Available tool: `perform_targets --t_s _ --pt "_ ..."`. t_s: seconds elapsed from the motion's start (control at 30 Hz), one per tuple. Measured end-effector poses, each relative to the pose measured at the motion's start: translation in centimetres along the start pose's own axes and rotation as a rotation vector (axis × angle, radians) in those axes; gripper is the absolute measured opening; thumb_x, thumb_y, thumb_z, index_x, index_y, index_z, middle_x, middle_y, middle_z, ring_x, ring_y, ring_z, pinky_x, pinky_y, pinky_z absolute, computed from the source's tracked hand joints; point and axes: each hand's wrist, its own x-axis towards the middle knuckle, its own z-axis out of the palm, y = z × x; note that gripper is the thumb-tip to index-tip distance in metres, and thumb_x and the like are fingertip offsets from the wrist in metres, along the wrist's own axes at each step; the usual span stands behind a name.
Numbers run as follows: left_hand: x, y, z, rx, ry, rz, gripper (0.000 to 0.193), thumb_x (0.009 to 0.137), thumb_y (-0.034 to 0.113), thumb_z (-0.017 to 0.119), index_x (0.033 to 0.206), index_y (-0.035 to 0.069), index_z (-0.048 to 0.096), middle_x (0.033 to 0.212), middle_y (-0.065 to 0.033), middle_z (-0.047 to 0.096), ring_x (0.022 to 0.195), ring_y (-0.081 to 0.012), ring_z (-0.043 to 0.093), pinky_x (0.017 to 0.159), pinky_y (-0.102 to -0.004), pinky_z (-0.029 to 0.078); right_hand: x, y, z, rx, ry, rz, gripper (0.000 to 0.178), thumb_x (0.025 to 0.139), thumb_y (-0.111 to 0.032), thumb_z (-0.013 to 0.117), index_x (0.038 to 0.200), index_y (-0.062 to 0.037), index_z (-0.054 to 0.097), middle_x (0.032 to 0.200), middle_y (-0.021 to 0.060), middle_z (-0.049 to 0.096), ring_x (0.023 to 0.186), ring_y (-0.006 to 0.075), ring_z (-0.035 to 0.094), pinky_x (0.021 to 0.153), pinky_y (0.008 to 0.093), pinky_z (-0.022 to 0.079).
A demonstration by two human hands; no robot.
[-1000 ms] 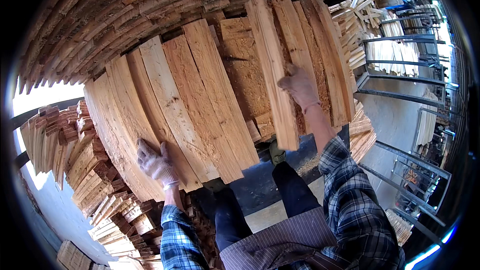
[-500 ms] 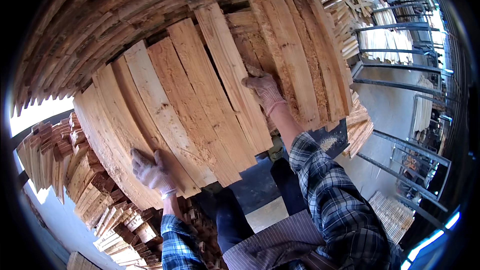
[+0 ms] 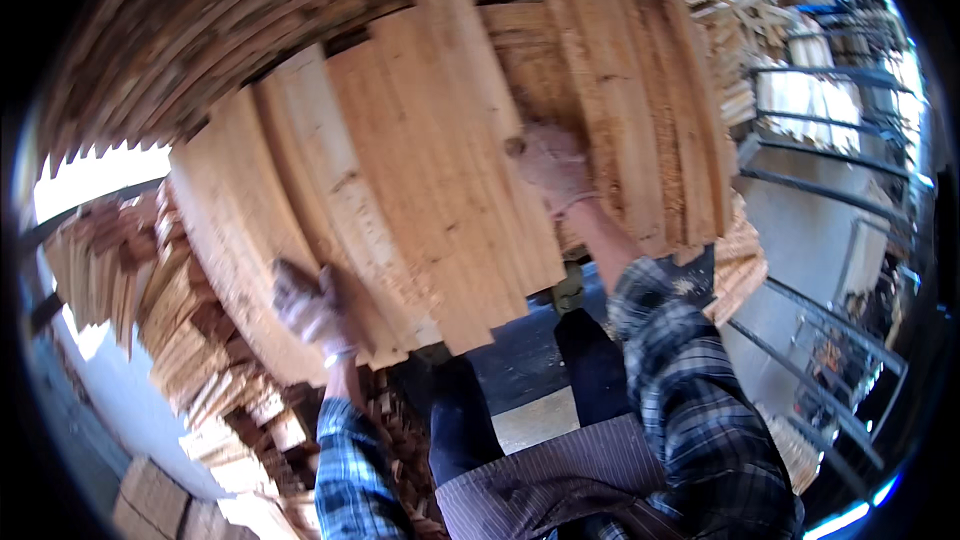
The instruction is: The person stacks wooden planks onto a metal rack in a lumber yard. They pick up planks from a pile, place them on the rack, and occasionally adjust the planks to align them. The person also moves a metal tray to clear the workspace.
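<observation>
Wooden boards (image 3: 400,140) lie side by side, running away from me, with sawdust on several of them. My left hand (image 3: 312,308), in a pale knit glove, rests on the boards at the left with its fingers spread and thumb apart. My right hand (image 3: 555,165), gloved too, is at the right edge of a long board (image 3: 475,90), fingers curled against it; motion blurs them. Right of that board a gap shows lower wood (image 3: 525,50). Beyond the gap lie more boards (image 3: 610,100) with rough, bark-brown edges.
A tall stack of boards (image 3: 200,30) rises along the far side. Cut wood pieces (image 3: 200,340) are piled at the left, and a wooden block (image 3: 150,495) lies low left. Metal frames (image 3: 830,360) stand at the right, near another wood pile (image 3: 740,260).
My right hand has pushed the long board leftward against its neighbours, so the dark slits between them have closed and the gap beside it is wider. My left hand stays on the left boards.
</observation>
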Motion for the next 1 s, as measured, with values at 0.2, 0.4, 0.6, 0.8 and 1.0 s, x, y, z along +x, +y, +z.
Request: perform_targets --t_s 0.2,0.4,0.6,0.8,1.0 --pt "3.3 1.9 -4.0 -0.562 -0.457 -0.350 0.082 0.067 0.031 0.084 0.134 -0.001 0.047 0.119 -0.0221 0.059 0.103 -0.0355 0.059 0.086 -0.0375 0.050 -8.4 -4.6 1.4 0.743 -0.366 -0.251 0.064 0.089 -0.023 0.062 0.145 -0.0088 0.035 0.107 0.0194 0.064 0.088 0.0237 0.066 0.073 0.0311 0.055" --pt "-5.5 4.9 -6.1 -1.328 -0.313 -0.465 0.071 0.086 0.010 0.068 0.144 -0.003 0.030 0.121 -0.0212 0.053 0.101 -0.0226 0.058 0.087 -0.0317 0.050 -17.5 -12.2 0.5 0.765 -1.032 -0.131 0.091 0.075 -0.041 0.076 0.144 -0.0014 0.032 0.119 0.0227 0.057 0.100 0.0275 0.062 0.085 0.0372 0.052" --pt "-12.5 1.8 -7.4 -2.067 -0.338 -1.270 0.049 0.097 0.017 0.052 0.141 0.003 0.037 0.122 -0.0161 0.055 0.099 -0.0210 0.059 0.082 -0.0354 0.053 -23.2 -6.7 -0.6 0.004 -1.000 -0.555 0.092 0.069 -0.030 0.077 0.146 -0.0107 0.030 0.123 0.0257 0.051 0.111 0.0407 0.056 0.092 0.0447 0.048" --pt "-20.8 2.0 -2.5 -1.799 0.235 -1.818 0.032 0.086 0.024 0.070 0.105 0.005 0.053 0.074 -0.0077 0.054 0.065 -0.0227 0.056 0.066 -0.0367 0.052 -19.1 -5.0 1.0 -0.190 -0.846 -0.625 0.085 0.076 -0.048 0.071 0.146 -0.0187 0.034 0.137 0.0189 0.043 0.113 0.0385 0.054 0.088 0.0479 0.049" --pt "-14.8 2.4 3.4 -1.780 0.071 -1.701 0.049 0.086 0.037 0.068 0.120 0.004 0.058 0.116 -0.0087 0.062 0.102 -0.0269 0.060 0.092 -0.0428 0.048 -11.2 -2.1 1.6 -0.087 -0.297 -0.512 0.078 0.084 -0.042 0.064 0.148 -0.0215 0.025 0.126 0.0189 0.051 0.103 0.0359 0.059 0.084 0.0461 0.051"
